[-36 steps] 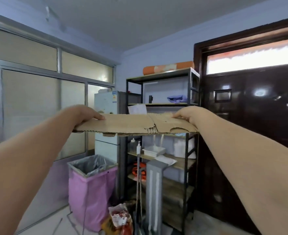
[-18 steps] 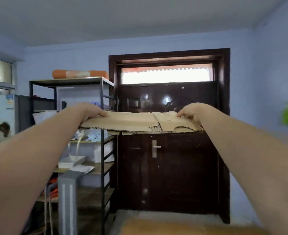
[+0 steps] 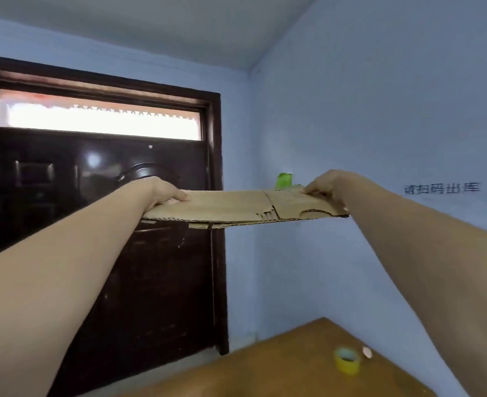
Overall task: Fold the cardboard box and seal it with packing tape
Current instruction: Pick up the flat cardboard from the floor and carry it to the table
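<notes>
Both hands, left hand [image 3: 162, 190] and right hand [image 3: 322, 186], still gripped the flattened cardboard box [image 3: 236, 206] as the view swung from shelves to a table [image 3: 265, 371] bearing packing tape [image 3: 347, 360], folding not yet begun.

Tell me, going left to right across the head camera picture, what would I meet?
Dark door → left hand → flattened cardboard box → green object → right hand → tape roll on the table → wall writing.
</notes>
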`<state>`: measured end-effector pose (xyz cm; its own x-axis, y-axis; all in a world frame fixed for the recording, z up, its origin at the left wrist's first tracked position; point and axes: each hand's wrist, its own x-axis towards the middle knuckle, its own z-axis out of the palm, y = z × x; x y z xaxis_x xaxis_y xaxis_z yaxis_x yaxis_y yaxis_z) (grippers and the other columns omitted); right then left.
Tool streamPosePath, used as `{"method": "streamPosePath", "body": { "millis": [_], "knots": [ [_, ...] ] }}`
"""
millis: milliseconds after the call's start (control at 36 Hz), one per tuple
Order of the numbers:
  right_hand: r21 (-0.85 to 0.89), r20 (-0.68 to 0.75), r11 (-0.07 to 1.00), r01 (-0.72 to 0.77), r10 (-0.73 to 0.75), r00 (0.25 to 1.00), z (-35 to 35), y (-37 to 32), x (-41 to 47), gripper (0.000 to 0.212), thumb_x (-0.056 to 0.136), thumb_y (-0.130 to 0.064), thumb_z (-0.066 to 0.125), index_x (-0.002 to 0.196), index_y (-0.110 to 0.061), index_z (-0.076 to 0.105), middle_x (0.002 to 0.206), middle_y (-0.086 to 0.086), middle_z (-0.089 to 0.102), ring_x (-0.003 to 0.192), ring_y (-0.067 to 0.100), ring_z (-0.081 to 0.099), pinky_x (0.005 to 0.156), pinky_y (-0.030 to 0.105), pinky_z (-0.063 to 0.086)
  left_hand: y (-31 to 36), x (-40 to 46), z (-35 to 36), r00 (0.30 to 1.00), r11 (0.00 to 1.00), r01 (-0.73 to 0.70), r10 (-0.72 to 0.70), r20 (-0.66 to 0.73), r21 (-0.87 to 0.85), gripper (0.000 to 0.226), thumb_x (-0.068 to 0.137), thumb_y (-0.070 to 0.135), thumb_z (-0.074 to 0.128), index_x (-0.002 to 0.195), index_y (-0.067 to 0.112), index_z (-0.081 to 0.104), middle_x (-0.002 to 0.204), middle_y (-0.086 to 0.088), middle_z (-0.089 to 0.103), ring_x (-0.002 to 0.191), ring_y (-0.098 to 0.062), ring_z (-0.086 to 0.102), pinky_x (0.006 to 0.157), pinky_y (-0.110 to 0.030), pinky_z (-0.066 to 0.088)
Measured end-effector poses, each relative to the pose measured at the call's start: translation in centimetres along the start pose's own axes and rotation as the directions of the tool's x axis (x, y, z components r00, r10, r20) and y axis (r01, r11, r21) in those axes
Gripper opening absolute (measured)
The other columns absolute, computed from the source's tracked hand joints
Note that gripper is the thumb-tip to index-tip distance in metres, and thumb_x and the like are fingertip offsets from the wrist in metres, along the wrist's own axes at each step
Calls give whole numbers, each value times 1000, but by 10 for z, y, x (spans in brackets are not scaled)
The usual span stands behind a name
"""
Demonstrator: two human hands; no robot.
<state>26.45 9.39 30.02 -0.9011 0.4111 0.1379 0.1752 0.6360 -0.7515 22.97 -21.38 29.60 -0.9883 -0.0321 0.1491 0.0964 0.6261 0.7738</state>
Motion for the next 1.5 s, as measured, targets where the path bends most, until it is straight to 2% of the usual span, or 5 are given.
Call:
{"method": "streamPosePath", "body": {
  "millis": [250,361,639,1139,1500],
  "knots": [
    [91,-187,984,-155,170,968,-110,126,41,30,87,-22,68,109,-6,55,105,14,58,84,27,57,75,38,44,100,48,155,976,990,-140,142,168,-26,57,78,30,76,123,2,54,116,-15,61,98,-29,59,91,-41,48],
    [123,-260,974,-190,217,941,-147,168,70,29,85,-20,70,106,-5,56,103,12,59,90,28,58,80,38,46,137,70,220,953,980,-181,196,229,-87,41,79,29,76,100,8,48,85,-10,57,75,-23,56,62,-31,46],
    [80,-280,987,-141,158,947,-207,208,188,24,86,-15,68,101,0,56,79,9,59,64,20,56,49,28,40,205,162,324,942,975,-152,193,276,-162,34,80,32,74,74,12,47,75,-6,53,63,-19,50,53,-26,39],
    [3,-80,997,82,-81,993,-195,242,416,23,86,-21,68,85,-7,49,74,8,53,57,17,52,29,12,36,218,280,398,995,995,-58,64,70,-82,70,78,38,74,129,1,46,109,-14,55,81,-23,54,56,-31,40],
    [43,226,955,292,-294,929,-156,249,592,28,90,-20,64,108,-1,53,88,11,58,71,18,57,57,27,49,236,362,443,969,991,128,-132,-207,-31,72,78,38,75,131,0,45,112,-13,53,85,-25,50,79,-37,37]
  ]
}}
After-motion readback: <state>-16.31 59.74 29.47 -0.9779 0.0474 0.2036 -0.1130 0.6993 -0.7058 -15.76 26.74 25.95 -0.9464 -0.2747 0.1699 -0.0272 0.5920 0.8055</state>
